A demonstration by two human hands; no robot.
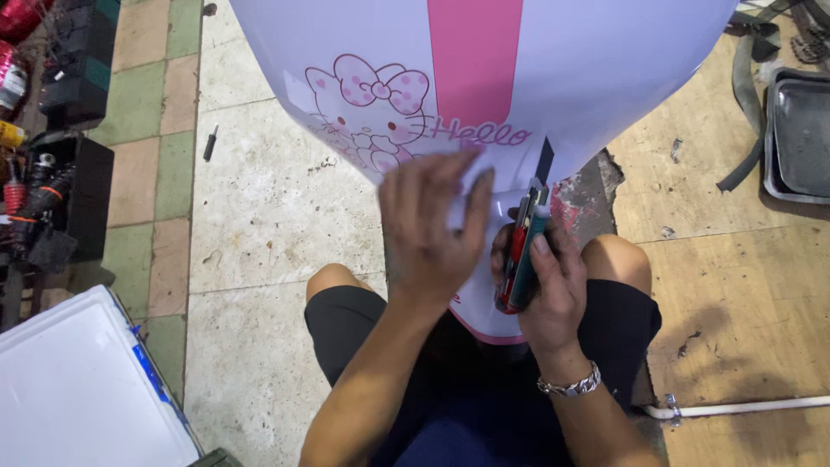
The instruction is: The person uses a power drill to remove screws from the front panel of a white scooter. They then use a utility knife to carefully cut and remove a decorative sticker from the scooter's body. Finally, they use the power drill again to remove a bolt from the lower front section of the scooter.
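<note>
A large white curved panel (pixel 605 60) with a pink stripe and a pink cartoon cat sticker rests against my knees. My left hand (pixel 430 229) lies flat on the panel's lower part, fingers spread and blurred, just under the sticker. My right hand (pixel 549 285) grips a utility knife (pixel 523 255) with a red and teal handle. Its dark blade points up and touches the panel near the sticker's right end. A metal bracelet (pixel 571 385) sits on my right wrist.
A white box lid (pixel 78 389) lies at the lower left. Black parts and red shock springs (pixel 35 199) crowd the left edge. A metal tray (pixel 800 130) and a dark strap (pixel 743 95) sit at the upper right on wooden boards. A white pipe (pixel 743 406) runs along the floor.
</note>
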